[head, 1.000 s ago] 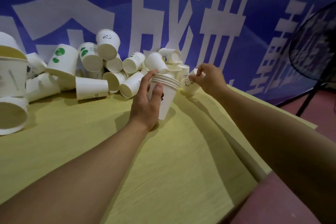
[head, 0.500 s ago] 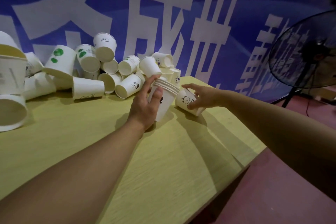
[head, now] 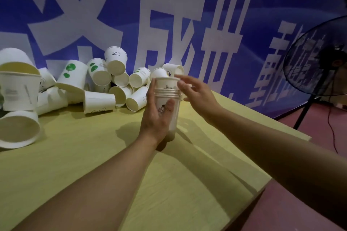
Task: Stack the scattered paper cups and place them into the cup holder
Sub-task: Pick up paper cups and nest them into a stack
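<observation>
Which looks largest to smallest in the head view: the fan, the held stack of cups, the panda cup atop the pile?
1. fan, though cut off by the frame edge
2. stack of cups, held by the left hand
3. panda cup

The stack is nearer the camera than the cup, so only apparent size is ranked.

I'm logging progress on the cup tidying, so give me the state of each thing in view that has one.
stack of cups: upright, gripped by the left hand, newest cup sitting high on top
left hand: wrapped round the stack
right hand: fingers spread beside the top cup's rim, holding nothing
loose cups: piled against the banner, mostly on their sides
large paper bowls: tumbled at the table's left edge
fan: standing; running or not, unclear
</observation>
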A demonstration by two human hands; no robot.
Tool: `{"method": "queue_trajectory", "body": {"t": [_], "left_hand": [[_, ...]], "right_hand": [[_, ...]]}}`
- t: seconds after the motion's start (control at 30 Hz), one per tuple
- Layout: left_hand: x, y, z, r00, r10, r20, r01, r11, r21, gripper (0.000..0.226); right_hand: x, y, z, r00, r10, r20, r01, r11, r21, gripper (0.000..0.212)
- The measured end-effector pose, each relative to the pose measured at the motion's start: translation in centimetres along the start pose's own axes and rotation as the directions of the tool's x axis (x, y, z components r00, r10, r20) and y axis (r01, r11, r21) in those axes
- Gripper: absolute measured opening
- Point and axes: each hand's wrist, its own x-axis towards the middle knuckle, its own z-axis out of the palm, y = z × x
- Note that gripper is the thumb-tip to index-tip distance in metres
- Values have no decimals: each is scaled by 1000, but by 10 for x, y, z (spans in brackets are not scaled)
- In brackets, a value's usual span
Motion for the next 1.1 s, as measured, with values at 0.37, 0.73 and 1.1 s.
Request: {"method": "queue_trajectory", "body": {"t": [0.37, 0.73, 1.1], "left_hand": [[10, -5, -8, 935, -187, -301, 167, 982, -91, 40], [17, -11, -8, 934, -276, -227, 228, 949, -217, 31], [13, -6, -7, 964, -244, -106, 225, 961, -161, 51]], "right_hand": [[67, 31, 6, 996, -39, -77, 10, 940, -342, 37], [182, 79, 7, 981, 40, -188, -120, 892, -436, 51], [196, 82, 6, 968, -11, -249, -89, 917, -388, 46]]}}
